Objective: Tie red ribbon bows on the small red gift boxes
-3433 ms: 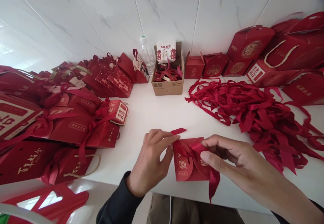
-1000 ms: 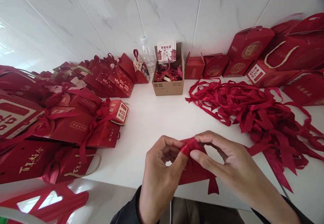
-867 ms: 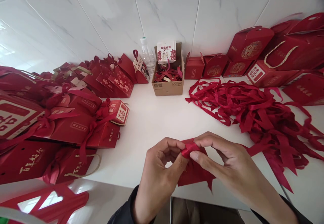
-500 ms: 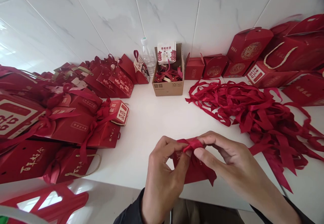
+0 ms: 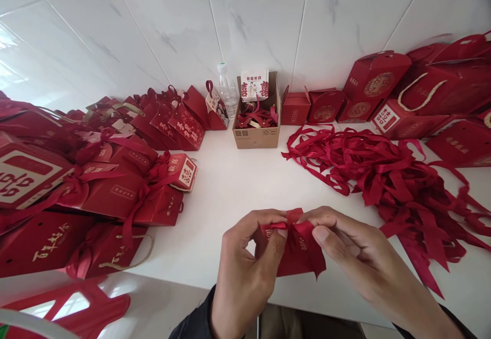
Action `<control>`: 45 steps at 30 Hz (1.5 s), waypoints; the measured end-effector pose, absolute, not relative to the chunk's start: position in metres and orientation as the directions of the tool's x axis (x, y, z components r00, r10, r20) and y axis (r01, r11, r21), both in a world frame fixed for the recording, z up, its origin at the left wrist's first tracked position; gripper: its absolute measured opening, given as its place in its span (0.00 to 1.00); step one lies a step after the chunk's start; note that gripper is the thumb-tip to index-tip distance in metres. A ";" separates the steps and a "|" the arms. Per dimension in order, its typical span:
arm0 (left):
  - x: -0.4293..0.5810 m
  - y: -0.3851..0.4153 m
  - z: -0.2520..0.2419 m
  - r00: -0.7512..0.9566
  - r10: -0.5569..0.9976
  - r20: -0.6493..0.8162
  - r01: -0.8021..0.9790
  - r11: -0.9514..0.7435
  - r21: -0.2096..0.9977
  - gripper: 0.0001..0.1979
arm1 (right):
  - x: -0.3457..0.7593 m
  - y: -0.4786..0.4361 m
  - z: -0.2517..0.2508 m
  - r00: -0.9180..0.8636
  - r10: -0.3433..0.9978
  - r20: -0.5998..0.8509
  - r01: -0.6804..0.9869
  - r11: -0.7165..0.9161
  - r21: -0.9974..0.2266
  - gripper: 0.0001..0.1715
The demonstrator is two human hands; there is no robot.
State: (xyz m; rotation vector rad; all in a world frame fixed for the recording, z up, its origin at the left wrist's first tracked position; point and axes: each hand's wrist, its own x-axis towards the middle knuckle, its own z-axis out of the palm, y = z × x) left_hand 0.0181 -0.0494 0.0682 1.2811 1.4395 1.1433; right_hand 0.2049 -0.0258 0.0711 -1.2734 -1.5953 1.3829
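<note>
A small red gift box [image 5: 297, 265] with gold lettering stands at the table's front edge, between my hands. A red ribbon [image 5: 305, 232] crosses its upper part, bunched at the middle, with one cut tail hanging down the box's right side. My left hand [image 5: 255, 257] pinches a loop of the ribbon between thumb and forefinger on the left. On the right, my right hand [image 5: 341, 242] pinches the other part of the ribbon. My fingers hide some of the box's top and the knot area.
A tangled heap of red ribbons [image 5: 383, 170] lies to the right. Finished-looking red boxes with bows [image 5: 111, 196] crowd the left. At the wall stand a cardboard box [image 5: 256, 138], a clear plastic bottle [image 5: 227, 93] and more red boxes [image 5: 378, 81]. A red stool [image 5: 103, 303] is below left.
My hands have drawn slightly apart, spreading the ribbon at the middle, and the right hand has shifted a little to the right. The view has tilted up slightly.
</note>
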 end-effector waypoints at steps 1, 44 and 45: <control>0.018 -0.048 0.069 -0.082 0.996 -0.037 0.182 0.051 0.982 0.07 | 0.205 -0.025 0.072 -0.310 0.947 -0.082 0.242 -0.004 -0.970 0.18; 0.028 -0.035 0.060 0.113 0.934 -0.340 -0.262 0.358 0.896 0.23 | 0.182 -0.030 0.067 -0.222 0.967 -0.123 0.121 -0.098 -0.988 0.12; 0.027 -0.036 0.060 0.134 0.929 -0.345 -0.252 0.369 0.894 0.23 | 0.181 -0.030 0.066 -0.216 0.972 -0.098 0.149 -0.066 -0.987 0.11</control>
